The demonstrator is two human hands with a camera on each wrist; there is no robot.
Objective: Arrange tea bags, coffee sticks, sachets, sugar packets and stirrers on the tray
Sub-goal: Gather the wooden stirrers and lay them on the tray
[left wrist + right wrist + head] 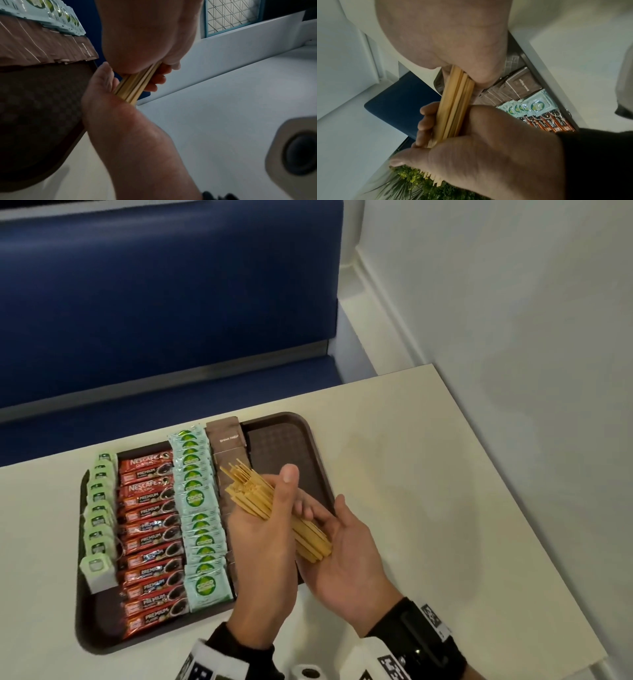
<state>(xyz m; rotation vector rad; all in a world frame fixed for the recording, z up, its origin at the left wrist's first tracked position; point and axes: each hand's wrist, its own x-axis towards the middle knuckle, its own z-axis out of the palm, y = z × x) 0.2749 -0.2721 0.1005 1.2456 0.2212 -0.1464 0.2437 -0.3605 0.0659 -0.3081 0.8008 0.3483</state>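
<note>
The left hand [491, 146] grips a bundle of wooden stirrers [453, 100] that runs up against the palm of the right hand [445, 40].

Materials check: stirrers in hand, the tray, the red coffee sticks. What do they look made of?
Stirrers: wood by the look, pale tan and matt, in flat thin strips; bamboo is possible.
Tray: probably moulded plastic, dark brown, with a grid-textured floor and a rounded raised rim.
Red coffee sticks: glossy printed film, plastic or foil laminate; highlights glint on the wrappers.
</note>
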